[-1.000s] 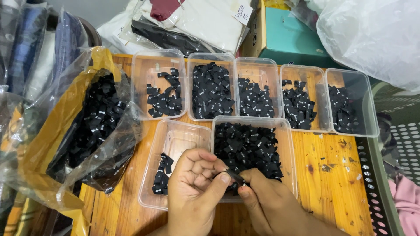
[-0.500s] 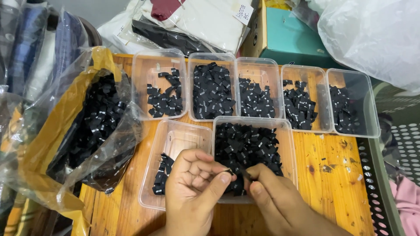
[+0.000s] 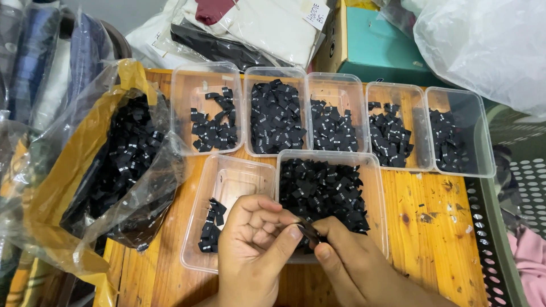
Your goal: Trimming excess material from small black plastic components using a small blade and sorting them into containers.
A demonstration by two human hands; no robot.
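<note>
Right now both hands pinch one small black woven label [image 3: 310,232] between them at the near edge of the wooden surface [image 3: 438,239]: left hand [image 3: 256,250] and right hand [image 3: 352,267] each keep a fingertip grip on it, above the fuller clear plastic tub [image 3: 378,187]. Sorting looks underway; next, judge its marking and pick a tub.

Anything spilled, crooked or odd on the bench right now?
Mostly tidy. A few small black scraps lie loose on the orange wooden tabletop, right of the front clear plastic tub. The clear plastic bag of black labels slumps open at the left edge.
</note>
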